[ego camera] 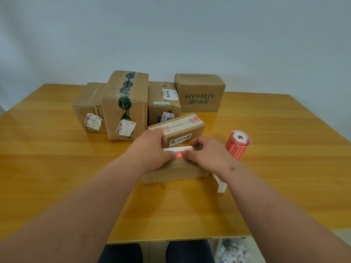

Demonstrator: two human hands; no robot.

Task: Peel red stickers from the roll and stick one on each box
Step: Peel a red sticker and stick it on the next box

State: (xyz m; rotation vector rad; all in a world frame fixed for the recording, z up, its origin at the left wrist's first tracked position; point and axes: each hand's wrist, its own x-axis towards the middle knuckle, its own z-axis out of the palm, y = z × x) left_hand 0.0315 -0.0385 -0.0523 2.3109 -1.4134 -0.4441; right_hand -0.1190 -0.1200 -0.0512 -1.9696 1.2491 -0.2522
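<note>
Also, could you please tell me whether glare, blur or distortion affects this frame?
Head view: wide-angle bending bows the table edges; soft sheen on the wood near the boxes; the hands and sticker look slightly soft; HYNAUT box print reads clearly.

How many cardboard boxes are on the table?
6: four at the back, left box, taped box, labelled box, HYNAUT box; one mid-table; one under the hands. Others may be hidden.
</note>
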